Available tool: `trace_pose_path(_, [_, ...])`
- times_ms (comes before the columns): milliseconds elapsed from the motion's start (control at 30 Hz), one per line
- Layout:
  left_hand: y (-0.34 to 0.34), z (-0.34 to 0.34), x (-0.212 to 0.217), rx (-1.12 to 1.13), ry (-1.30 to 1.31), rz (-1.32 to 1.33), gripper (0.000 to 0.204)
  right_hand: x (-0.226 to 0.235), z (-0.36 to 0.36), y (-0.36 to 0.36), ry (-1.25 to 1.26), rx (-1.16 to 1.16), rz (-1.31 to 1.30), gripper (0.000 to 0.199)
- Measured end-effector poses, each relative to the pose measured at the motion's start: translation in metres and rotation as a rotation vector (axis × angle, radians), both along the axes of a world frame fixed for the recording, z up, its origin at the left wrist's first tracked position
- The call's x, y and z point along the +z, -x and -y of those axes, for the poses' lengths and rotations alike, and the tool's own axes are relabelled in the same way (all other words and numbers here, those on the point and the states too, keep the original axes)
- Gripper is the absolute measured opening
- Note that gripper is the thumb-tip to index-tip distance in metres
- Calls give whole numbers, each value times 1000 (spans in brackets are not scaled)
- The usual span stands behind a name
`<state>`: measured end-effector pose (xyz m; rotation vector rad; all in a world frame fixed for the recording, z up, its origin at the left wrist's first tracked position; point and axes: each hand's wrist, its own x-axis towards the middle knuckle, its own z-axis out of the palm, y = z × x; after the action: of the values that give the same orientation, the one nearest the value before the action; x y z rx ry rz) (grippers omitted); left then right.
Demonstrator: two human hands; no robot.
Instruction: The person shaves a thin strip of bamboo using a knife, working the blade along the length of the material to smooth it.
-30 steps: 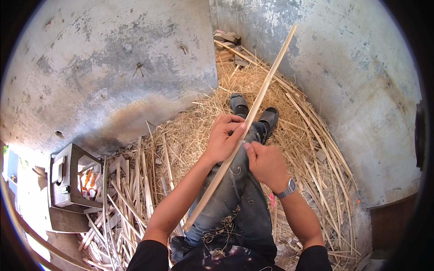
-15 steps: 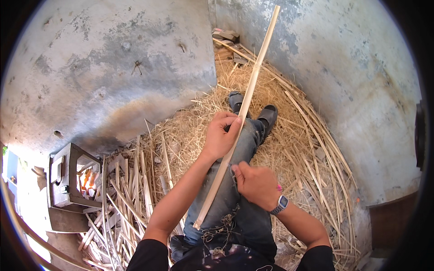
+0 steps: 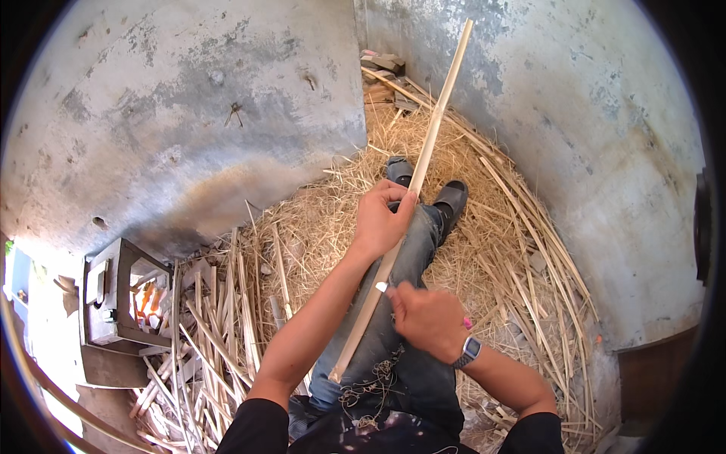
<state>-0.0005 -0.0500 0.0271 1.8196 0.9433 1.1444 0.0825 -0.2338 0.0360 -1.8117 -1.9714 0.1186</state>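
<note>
A long, pale split bamboo strip [image 3: 431, 136] slants across my legs, its near end over my left thigh and its far end reaching up in front of the wall. My left hand [image 3: 380, 221] is closed around it near the middle, thumb pressed on its face. Lower down, my right hand [image 3: 429, 319] is clenched on what looks like a small knife [image 3: 382, 287]. Only its short, brightly glinting blade shows, at the strip's right edge; the handle is hidden in my fist. Thin curled shavings [image 3: 378, 382] lie on my lap.
Straw-like shavings [image 3: 318, 231] cover the floor around my feet. Loose bamboo strips [image 3: 522, 212] lean along the right wall, and more strips [image 3: 215, 333] are heaped at my left. Beside that heap stands a dark box-like frame [image 3: 113, 303]. Bare plaster walls meet ahead.
My right hand has shifted slightly down and turned, and the blade now catches the light against the strip. My left hand keeps its hold on the strip.
</note>
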Motion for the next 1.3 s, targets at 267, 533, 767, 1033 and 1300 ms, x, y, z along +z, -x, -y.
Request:
trace_pose_path(267, [-1,-2,7,5,73,4,25,2,-31,-30,-120,-109,-21,39])
trace_pose_path(533, [-16,-16,16,-117,216,164,29,10,-50,-44,-130,-104,-143,33])
trace_pose_path(767, [-28,-25,19,-86,124,36,34,13,-61,-58,-141,-5,-193,26])
trace_pose_path(1033, [-26,-23,11,-23,128,-10,35,25,-59,-46,-92,-72,-32,29])
trace_pose_path(1300, [-25,-22,9,-1,73,4,33,19,-66,-54,-140,-62,38,30])
